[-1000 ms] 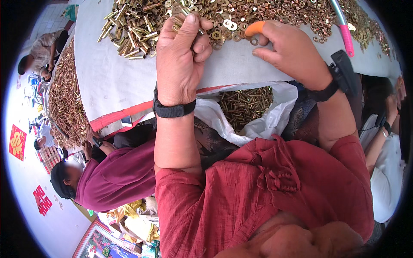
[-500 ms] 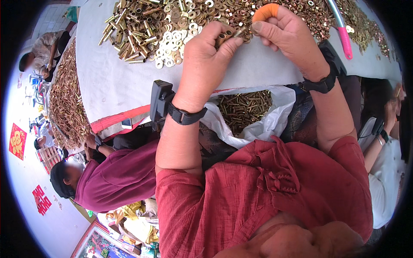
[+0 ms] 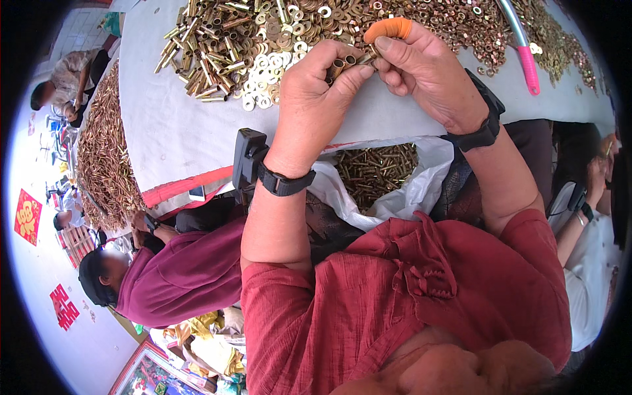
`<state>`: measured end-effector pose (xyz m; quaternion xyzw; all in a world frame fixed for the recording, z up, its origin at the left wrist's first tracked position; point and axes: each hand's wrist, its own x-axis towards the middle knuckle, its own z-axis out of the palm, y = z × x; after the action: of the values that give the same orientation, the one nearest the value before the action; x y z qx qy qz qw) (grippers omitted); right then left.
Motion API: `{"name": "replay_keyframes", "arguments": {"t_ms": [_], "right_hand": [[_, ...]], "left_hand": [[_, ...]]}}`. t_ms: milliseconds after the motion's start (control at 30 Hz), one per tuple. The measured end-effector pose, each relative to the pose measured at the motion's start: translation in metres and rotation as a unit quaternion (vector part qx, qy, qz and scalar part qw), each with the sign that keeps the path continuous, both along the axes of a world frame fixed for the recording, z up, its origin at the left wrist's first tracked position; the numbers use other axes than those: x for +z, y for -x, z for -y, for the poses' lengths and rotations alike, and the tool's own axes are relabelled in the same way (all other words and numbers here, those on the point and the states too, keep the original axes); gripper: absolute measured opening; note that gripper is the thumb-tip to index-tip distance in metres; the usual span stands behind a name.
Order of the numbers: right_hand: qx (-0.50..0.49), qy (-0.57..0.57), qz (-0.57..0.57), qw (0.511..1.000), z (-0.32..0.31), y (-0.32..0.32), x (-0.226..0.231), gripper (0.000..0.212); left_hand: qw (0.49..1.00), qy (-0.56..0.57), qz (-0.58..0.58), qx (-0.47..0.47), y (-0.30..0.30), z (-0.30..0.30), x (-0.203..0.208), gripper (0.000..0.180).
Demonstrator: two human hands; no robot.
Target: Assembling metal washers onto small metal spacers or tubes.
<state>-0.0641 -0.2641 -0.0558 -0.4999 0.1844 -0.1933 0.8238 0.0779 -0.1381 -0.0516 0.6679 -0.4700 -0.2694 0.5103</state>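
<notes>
Several brass-coloured metal sleeves [image 3: 338, 66] are bunched in my left hand [image 3: 313, 89], their round open ends showing between thumb and curled fingers. Close against it on the right, my right hand [image 3: 431, 82] pinches at the tip of a sleeve with thumb and index finger. What small part it grips there is too small to make out. An orange cover [image 3: 388, 29] wraps the right index finger. Just beyond my hands lie loose flat washers [image 3: 263, 85], a heap of sleeves [image 3: 214, 56] and a spread of hex nuts [image 3: 461, 26].
A white bag [image 3: 431, 174] of finished-looking metal anchors sits at my lap below the table edge [image 3: 178, 187]. A pink-handled tool [image 3: 528, 69] lies at right. Another heap of anchors [image 3: 108, 164] is at left, beside a person in purple [image 3: 184, 273]. Another person's arm [image 3: 579, 224] is at right.
My right hand has moved left and slightly down, bringing its fingertips against the sleeve end by my left hand. The left hand keeps its hold on the sleeves.
</notes>
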Motion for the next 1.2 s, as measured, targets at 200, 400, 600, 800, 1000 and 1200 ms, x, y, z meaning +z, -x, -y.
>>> {"name": "replay_keyframes", "arguments": {"t_ms": [200,400,600,800,1000,1200], "right_hand": [[-0.053,0.248,-0.062,0.965,0.001,-0.001,-0.004,0.024],[0.012,0.397,-0.160,0.904,0.015,0.005,0.022,0.021],[-0.063,0.575,-0.237,0.781,0.047,0.021,0.029,0.029],[-0.034,0.706,-0.205,0.677,0.019,0.014,0.017,0.019],[-0.048,0.714,-0.253,0.652,0.021,0.017,0.018,0.017],[-0.085,0.711,-0.236,0.657,0.012,0.008,0.015,0.020]], "left_hand": [[0.998,0.012,-0.060,-0.008,0.000,0.002,-0.002,0.015],[0.989,0.016,-0.147,0.021,0.001,0.003,-0.002,0.013],[0.974,0.032,-0.217,0.050,-0.008,-0.003,0.008,0.010],[0.970,0.015,-0.234,0.063,-0.012,-0.003,0.012,0.009],[0.980,0.001,-0.193,0.041,-0.013,-0.003,0.011,0.010],[0.982,-0.009,-0.178,0.055,-0.012,-0.002,0.007,0.009]]}}
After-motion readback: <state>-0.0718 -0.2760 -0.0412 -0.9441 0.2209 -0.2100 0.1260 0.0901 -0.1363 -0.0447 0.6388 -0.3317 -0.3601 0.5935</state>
